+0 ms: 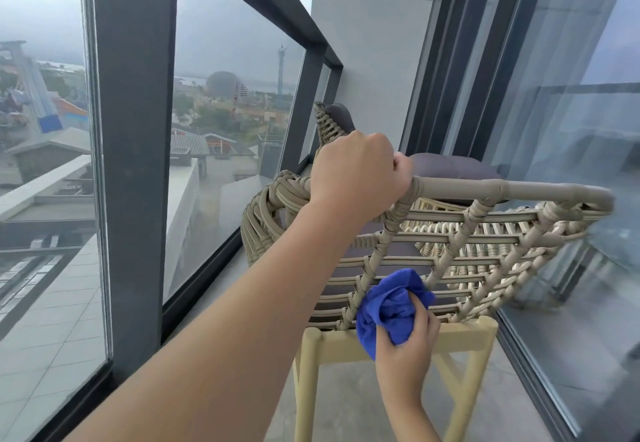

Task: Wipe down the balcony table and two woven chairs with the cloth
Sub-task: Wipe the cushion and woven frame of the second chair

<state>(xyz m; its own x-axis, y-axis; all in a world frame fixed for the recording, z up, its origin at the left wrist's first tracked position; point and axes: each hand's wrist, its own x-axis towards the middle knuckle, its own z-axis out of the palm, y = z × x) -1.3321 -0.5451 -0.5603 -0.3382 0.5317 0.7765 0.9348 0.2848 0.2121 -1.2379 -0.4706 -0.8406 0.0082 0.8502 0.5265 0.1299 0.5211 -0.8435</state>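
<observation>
Cloth (391, 303) first: it is a blue wad bunched in my right hand (405, 348), fingers curled round it, pressed against the lower back of the woven chair (450, 244) just above the pale frame rail (398, 339). My left hand (356, 167) is clamped over the chair's top bar near its left corner, fist closed round the tube, steadying the whole thing. The chair stands close to the glass railing (239, 102) on its left and the sliding door (571, 164) on its right, with a dark cushion (450, 167) showing over the top bar. I see no table from here.

To do this step well, I judge I should run the wad along each horizontal strand rather than across, since grime would sit in the gaps and at the diagonal wrappings. I would loosen the bunch a little so more fabric meets the weave, and push a fold into the openings. My grip up top should hold firm so the chair does not skid toward the glass. The legs and the far armrest look untouched and would come after.
</observation>
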